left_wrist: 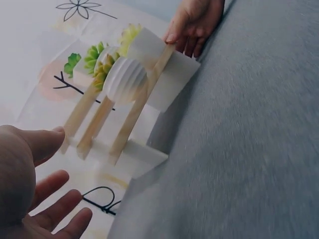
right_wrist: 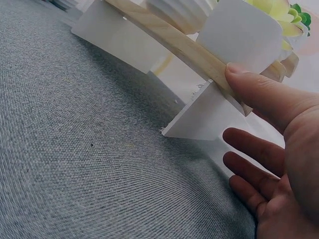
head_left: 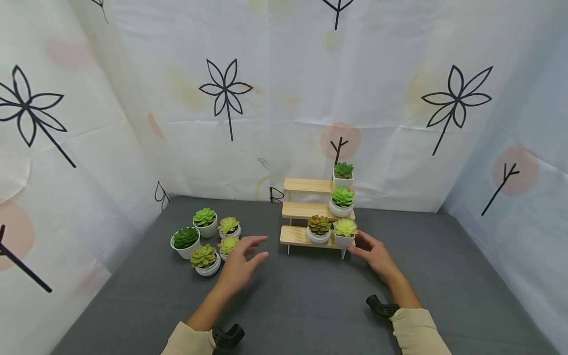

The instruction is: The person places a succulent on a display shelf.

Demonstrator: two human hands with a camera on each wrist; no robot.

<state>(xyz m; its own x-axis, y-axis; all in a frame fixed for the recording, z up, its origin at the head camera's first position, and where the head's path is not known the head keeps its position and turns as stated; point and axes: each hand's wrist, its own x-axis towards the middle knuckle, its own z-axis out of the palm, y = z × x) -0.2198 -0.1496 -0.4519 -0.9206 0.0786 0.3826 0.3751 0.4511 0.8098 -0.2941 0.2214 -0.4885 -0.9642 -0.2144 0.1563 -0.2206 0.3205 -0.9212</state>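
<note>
Right hand [head_left: 374,254] with relaxed fingers, thumb touching the bottom step of the wooden plant stand [head_left: 306,212] beside a square white pot [head_left: 344,231], left hand [head_left: 241,261] spread wide, holding nothing, hovering between the stand and five potted succulents [head_left: 204,239] on the grey table [head_left: 310,305]

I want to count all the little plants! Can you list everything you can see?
Plants on the shelf: four, green and brownish, in white pots on the steps.
Plants on the table: five, green, white pots, grouped at left.
Wooden shelf: one, pale wood, three steps, white legs.
Table cover: grey.
Backdrop: white, black flower drawings.
Left hand: fingers spread, holds nothing, near the table plants.
Right hand: thumb touches the shelf's bottom step.
</note>
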